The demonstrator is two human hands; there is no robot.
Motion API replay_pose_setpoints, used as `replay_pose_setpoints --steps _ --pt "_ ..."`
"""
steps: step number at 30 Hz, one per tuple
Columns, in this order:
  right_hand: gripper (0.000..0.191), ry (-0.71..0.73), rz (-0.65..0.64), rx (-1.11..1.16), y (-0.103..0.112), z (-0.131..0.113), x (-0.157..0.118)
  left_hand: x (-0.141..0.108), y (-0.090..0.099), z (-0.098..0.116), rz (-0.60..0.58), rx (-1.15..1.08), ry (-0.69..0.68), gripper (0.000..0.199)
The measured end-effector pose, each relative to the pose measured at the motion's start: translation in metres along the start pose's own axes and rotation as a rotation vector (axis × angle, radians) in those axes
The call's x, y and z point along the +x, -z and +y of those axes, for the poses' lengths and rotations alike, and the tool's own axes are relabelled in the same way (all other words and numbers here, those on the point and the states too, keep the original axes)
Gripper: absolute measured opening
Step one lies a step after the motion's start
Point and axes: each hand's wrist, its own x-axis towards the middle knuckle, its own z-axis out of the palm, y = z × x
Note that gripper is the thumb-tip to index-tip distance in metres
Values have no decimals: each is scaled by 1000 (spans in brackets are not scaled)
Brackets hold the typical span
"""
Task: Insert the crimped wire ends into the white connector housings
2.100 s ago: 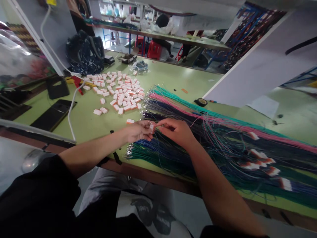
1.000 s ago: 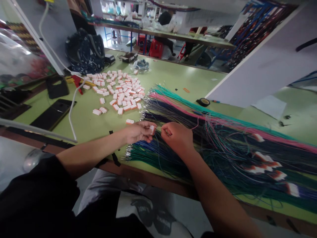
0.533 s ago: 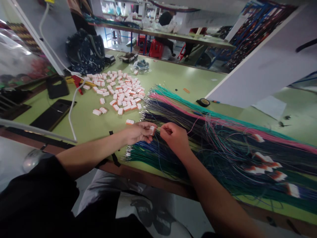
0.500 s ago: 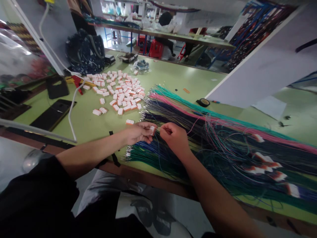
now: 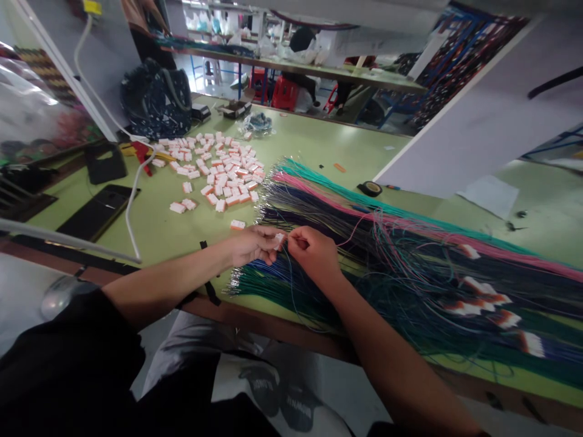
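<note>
Between the thumb and fingers of my left hand is a small white-and-orange plastic connector housing. My right hand is closed in a pinch right beside that housing, and a thin pink wire runs out from behind it. The wire tip at the fingertips is too small to make out. A thin dark wire hangs in a loop below the housing. Under both hands lie bundles of wires with metal terminal ends, among them green wires and teal wires.
Many loose connector housings lie spread at the left. Wired connectors rest on the bundles at right. Nearby are a phone, a roll of black tape, a dark bag and a white cable.
My right hand has shifted slightly left, closer to the connector housing. My left hand keeps its hold on the housing. The whole view has moved a little.
</note>
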Motion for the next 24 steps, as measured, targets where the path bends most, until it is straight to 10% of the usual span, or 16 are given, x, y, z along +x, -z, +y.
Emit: replay_pose_setpoints --steps 11,16,21,24 --pt "17 -16 -55 -79 -3 -4 -2 -1 -1 -2 46 46 -20 17" --pt "17 42 -277 -39 41 0 25 -1 -3 0 46 26 0 21" --pt "28 -205 66 -383 91 51 93 3 0 0 -5 -14 17 26" --pt "33 -383 -41 -646 88 90 125 5 2 -1 -32 -26 42 27"
